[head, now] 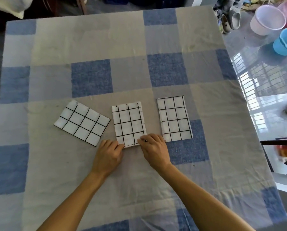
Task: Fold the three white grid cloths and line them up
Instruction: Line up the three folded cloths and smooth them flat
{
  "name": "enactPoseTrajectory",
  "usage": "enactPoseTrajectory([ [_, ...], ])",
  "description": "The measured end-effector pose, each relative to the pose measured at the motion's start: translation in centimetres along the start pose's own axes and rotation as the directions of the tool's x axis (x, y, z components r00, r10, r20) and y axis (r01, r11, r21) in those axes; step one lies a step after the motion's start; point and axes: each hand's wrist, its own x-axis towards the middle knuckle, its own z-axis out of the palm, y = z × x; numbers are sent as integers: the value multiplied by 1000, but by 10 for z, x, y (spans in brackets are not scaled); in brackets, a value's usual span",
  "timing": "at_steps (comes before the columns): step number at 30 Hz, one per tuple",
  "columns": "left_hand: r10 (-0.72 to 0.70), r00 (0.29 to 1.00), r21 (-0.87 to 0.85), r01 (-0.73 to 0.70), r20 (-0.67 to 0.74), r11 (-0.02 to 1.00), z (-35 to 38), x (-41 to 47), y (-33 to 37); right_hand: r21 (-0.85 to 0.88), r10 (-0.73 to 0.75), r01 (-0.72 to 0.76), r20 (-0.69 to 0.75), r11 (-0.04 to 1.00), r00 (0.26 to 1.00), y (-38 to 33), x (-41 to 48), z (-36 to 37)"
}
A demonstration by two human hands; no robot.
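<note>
Three cloths: left hand (108,155) and right hand (153,150) pinch middle cloth (129,124) between left cloth (82,122), right cloth (174,118).

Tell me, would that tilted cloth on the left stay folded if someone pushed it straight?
Probably mostly: the tilted cloth lies flat and thin, so it looks light and should slide. It is likely floppy fabric, so pushing one corner may bunch it. Lifted by one edge, it would probably droop open.

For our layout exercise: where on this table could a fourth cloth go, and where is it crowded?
Free: tablecloth beyond the left cloth, middle cloth and right cloth, and its near corners. Crowded: the row, with left hand and right hand holding the middle cloth.
</note>
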Motion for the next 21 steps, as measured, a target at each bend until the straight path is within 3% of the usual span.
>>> enactPoseTrajectory([
  [7,-33,999,17,32,39,999,-3,-9,1,14,36,-36,15,999,999,-8,-11,4],
  [12,-162,974,-87,177,161,980,-8,-12,3,43,73,-80,140,996,987,-11,-9,-9],
  [16,-223,955,-107,247,194,963,-13,-2,7,46,71,-78,127,996,989,-19,11,-12],
  [21,-237,932,-74,266,273,961,-8,5,10,-37,104,-98,278,995,955,-28,30,-4],
])
